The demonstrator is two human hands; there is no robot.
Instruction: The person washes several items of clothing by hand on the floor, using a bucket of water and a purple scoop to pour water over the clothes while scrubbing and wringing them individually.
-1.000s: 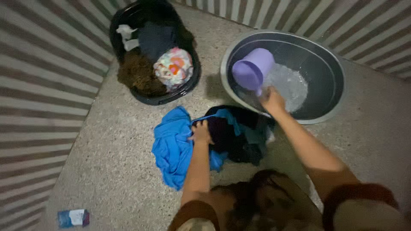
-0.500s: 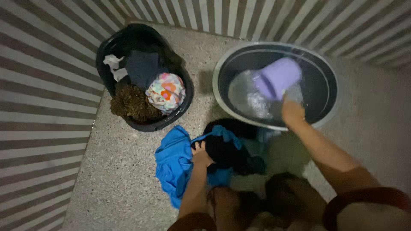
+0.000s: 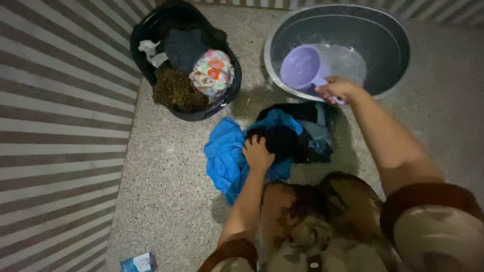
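Observation:
My right hand [image 3: 339,88] grips the handle of a lilac plastic scoop [image 3: 303,67], held over the water in a grey metal basin [image 3: 388,35] at the top right. My left hand [image 3: 257,153] presses down on a pile of wet clothes on the speckled floor: a bright blue garment [image 3: 224,153] and dark cloth [image 3: 295,136] lying just in front of the basin. The scoop's mouth faces up toward me.
A black tub [image 3: 146,35] at the upper left holds several garments, among them a floral piece [image 3: 213,73] and a brown one [image 3: 174,89]. Striped walls run along the left and top. A small blue and white packet [image 3: 138,262] lies at the bottom left.
The scoop has gone from tipped over the basin's near rim into the water and now sits mouth-up above it. My left hand stays on the clothes.

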